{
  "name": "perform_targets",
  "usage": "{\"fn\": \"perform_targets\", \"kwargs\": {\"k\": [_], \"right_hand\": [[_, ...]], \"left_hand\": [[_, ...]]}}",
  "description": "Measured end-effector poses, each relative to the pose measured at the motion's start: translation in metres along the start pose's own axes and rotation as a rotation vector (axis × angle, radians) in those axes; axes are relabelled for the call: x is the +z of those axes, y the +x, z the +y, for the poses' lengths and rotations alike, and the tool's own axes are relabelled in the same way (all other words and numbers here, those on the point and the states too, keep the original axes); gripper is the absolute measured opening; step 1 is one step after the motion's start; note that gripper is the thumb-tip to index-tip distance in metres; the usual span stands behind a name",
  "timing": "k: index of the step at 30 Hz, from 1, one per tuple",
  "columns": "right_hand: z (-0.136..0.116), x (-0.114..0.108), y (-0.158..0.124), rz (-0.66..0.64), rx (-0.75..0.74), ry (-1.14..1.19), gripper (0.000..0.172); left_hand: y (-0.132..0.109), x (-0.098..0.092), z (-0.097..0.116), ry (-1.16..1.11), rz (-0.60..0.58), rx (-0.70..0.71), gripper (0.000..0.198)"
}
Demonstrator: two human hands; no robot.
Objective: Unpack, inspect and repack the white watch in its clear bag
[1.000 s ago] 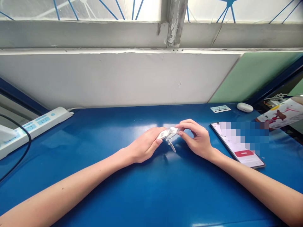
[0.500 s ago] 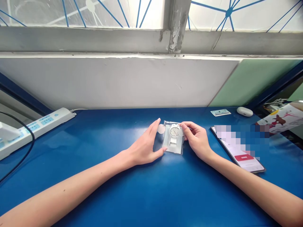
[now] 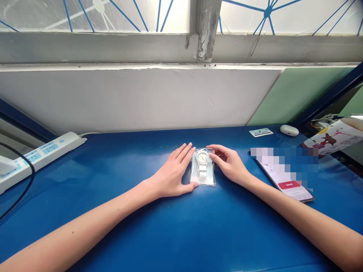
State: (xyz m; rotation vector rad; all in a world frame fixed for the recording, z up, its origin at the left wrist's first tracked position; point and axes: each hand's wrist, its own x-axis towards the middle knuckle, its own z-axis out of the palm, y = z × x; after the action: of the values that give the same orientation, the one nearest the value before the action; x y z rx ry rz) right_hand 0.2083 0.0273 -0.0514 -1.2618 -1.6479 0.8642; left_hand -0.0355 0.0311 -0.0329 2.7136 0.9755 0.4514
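A white wristwatch sealed in a clear plastic bag [image 3: 202, 170] lies flat on the blue table [image 3: 181, 226]. My left hand [image 3: 172, 173] rests open and flat on the table, its fingers stretched along the bag's left edge and its thumb at the bag's near corner. My right hand [image 3: 228, 163] lies on the bag's right side. Its fingertips press the top right part of the bag next to the watch face, fingers loosely curved.
A phone [image 3: 283, 177] with a lit screen lies right of my right hand. Farther back are a small white card [image 3: 261, 132] and a white earbud case [image 3: 289, 130]. A white power strip [image 3: 39, 155] with a black cable sits at the left. A printed package [image 3: 334, 138] is at the far right.
One second ago both hands held the bagged watch up between them. They have laid it flat on the table, and my left hand has flattened beside it.
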Motion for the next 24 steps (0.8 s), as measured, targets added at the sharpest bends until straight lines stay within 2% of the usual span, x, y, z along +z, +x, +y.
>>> {"fn": "perform_targets", "kwargs": {"k": [7,11,13,16,20,24], "right_hand": [[-0.001,-0.008,-0.005,-0.175,-0.226,-0.375,0.038],[-0.006,-0.022,-0.008,-0.429,-0.296,-0.588,0.070],[-0.008,-0.027,-0.008,-0.502,-0.323,-0.658,0.086],[-0.010,-0.029,-0.007,-0.531,-0.316,-0.704,0.098],[-0.012,-0.028,-0.008,-0.534,-0.287,-0.711,0.100],[-0.013,-0.033,-0.007,-0.545,-0.266,-0.688,0.102]], "left_hand": [[0.000,0.000,0.000,-0.074,-0.052,-0.070,0.093],[0.002,-0.002,0.001,-0.041,-0.077,-0.076,0.095],[0.003,-0.003,0.002,-0.015,-0.101,-0.089,0.096],[0.004,-0.005,0.000,0.016,-0.107,-0.102,0.097],[0.005,-0.008,-0.009,0.013,-0.098,-0.004,0.100],[0.004,-0.009,-0.017,-0.008,-0.095,0.066,0.094]]}}
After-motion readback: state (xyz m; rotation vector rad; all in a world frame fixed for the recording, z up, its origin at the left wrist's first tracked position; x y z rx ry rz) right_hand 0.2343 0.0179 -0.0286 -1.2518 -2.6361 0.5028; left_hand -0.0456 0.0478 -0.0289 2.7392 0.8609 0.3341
